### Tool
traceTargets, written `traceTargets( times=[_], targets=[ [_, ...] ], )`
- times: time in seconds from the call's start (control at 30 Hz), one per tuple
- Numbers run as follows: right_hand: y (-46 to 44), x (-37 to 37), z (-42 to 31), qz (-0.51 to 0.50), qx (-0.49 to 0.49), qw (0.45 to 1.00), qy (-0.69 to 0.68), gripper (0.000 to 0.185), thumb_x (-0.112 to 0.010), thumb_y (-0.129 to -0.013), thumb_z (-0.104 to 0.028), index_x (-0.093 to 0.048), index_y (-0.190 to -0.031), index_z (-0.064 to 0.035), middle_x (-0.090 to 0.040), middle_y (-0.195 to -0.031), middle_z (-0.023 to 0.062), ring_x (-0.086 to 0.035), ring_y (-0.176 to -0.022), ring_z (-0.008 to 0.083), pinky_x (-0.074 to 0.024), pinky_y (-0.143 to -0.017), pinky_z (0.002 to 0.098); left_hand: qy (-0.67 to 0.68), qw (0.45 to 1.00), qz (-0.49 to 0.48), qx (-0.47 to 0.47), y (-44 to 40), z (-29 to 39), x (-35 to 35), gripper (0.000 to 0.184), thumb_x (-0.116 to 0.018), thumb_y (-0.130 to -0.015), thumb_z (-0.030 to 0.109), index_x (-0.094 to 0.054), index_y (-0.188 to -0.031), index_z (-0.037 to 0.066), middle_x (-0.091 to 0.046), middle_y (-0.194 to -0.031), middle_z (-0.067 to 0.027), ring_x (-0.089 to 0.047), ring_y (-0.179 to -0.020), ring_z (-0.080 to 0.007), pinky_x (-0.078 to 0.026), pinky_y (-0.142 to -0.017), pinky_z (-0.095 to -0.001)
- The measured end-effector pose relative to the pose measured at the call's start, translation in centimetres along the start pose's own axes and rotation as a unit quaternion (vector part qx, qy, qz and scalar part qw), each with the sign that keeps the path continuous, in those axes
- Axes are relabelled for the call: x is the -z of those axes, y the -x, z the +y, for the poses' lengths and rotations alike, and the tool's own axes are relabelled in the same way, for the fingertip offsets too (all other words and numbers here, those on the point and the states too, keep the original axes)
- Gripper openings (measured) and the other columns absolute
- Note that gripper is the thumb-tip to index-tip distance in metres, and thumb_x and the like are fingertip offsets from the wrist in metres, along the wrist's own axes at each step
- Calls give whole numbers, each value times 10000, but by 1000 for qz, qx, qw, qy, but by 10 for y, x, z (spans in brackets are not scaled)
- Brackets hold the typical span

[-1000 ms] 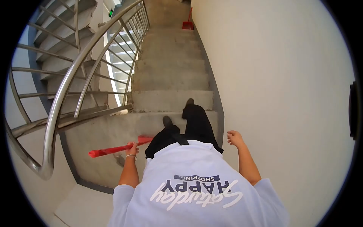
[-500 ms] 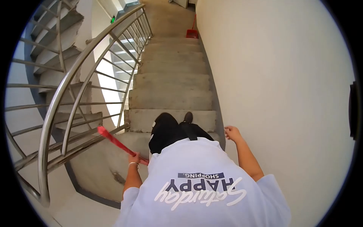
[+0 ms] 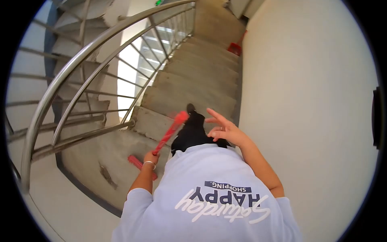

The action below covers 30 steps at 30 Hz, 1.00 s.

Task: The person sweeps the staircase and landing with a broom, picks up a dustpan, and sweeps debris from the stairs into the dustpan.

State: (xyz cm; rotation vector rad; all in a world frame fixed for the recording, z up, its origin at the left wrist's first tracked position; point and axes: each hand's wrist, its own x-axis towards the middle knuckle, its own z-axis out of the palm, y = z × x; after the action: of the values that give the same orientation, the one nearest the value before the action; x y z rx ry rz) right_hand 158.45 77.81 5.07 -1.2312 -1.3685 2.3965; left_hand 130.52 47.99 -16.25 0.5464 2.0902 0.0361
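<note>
My left hand (image 3: 150,158) is closed around the red handle of what looks like a broom (image 3: 167,137). The handle's upper end slants forward and right over my dark trousers and is blurred. A red crosswise bar (image 3: 136,162), seemingly its head, shows by my left wrist and is partly hidden behind the arm. My right hand (image 3: 225,131) is in front of my waist with its fingers apart and nothing in them. One dark shoe (image 3: 190,108) shows on the concrete stairs (image 3: 193,72).
A metal railing (image 3: 86,50) curves along the left side of the stairs. A plain pale wall (image 3: 306,80) rises on the right. Down on the lower landing, a red dustpan (image 3: 234,49) stands against the wall. Another flight (image 3: 74,32) shows beyond the railing.
The broom handle has swung from pointing left to pointing forward and right. My right hand has come inward from the wall side, its fingers now spread. The view has tilted and shifted.
</note>
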Motion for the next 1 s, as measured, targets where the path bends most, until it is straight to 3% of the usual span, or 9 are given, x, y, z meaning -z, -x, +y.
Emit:
traceTargets(
  times=[0.13, 0.23, 0.27, 0.37, 0.47, 0.53, 0.63, 0.87, 1.0],
  targets=[
    [-100, 2, 10, -191, 8, 981, -30, 760, -653, -783, -130, -274, -1442, -126, -413, -1356, 152, -605, -870, 170, -501, -738, 293, -52, 998, -29, -2, -15, 47, -18, 376, -585, -803, 396, -648, -1028, 102, -643, -1003, -178, -605, -959, -349, -476, -812, -434],
    [-158, 8, 24, -230, -57, 969, -66, 345, -624, -836, -195, -569, -1149, -59, -563, -1192, 139, -601, -794, 146, -500, -699, 259, -48, 999, 4, 22, -50, 70, -28, 372, -563, -813, 432, -656, -972, 109, -641, -999, -170, -602, -951, -350, -477, -800, -438],
    [-154, -1, 19, -175, -45, 980, -83, 180, -607, -848, -194, -599, -927, -33, -620, -1080, 138, -600, -757, 144, -505, -686, 266, -44, 999, 9, 25, -48, 70, -35, 364, -567, -809, 444, -656, -939, 116, -645, -970, -163, -603, -928, -351, -477, -786, -435],
    [-166, 18, -2, -183, -38, 980, -66, 169, -593, -859, -186, -588, -904, -23, -616, -1080, 172, -604, -729, 156, -511, -662, 270, -69, 993, 93, -2, -51, 100, -20, 356, -557, -810, 453, -652, -903, 123, -647, -938, -145, -612, -901, -346, -485, -765, -441],
    [-171, 37, -27, -194, 55, 979, -34, 238, -542, -883, -246, -577, -874, -10, -617, -1058, 211, -605, -659, 184, -514, -613, 293, -35, 996, 79, -3, -52, 129, -3, 307, -579, -798, 417, -646, -874, 127, -647, -914, -131, -618, -881, -337, -489, -746, -447],
    [-187, 49, -51, -195, 104, 975, -39, 287, -504, -889, -289, -566, -849, -12, -613, -1050, 235, -605, -641, 197, -513, -599, 305, -18, 991, 113, -64, -61, 151, 23, 273, -599, -779, 392, -637, -848, 130, -646, -900, -125, -618, -875, -330, -487, -732, -457],
    [-207, 45, -53, -201, 122, 971, -48, 289, -507, -889, -295, -564, -840, -16, -608, -1048, 247, -609, -654, 201, -516, -604, 306, -18, 983, 176, -38, -72, 150, 37, 246, -614, -761, 365, -628, -826, 128, -640, -880, -117, -614, -852, -321, -483, -720, -451],
    [-257, 12, 12, -156, -23, 984, -85, 295, -468, -948, -323, -532, -945, -35, -554, -1176, 228, -653, -768, 220, -550, -687, 328, -61, 953, 297, 8, -141, 81, 28, 245, -641, -740, 340, -635, -827, 111, -625, -850, -113, -605, -799, -309, -476, -700, -431],
    [-272, 21, 18, -113, -20, 993, -16, 320, -457, -952, -347, -525, -943, -35, -558, -1158, 244, -657, -716, 216, -554, -643, 338, -70, 962, 261, 45, -161, 99, 11, 272, -619, -781, 336, -641, -897, 92, -620, -909, -113, -616, -856, -300, -482, -732, -433]
  ],
)
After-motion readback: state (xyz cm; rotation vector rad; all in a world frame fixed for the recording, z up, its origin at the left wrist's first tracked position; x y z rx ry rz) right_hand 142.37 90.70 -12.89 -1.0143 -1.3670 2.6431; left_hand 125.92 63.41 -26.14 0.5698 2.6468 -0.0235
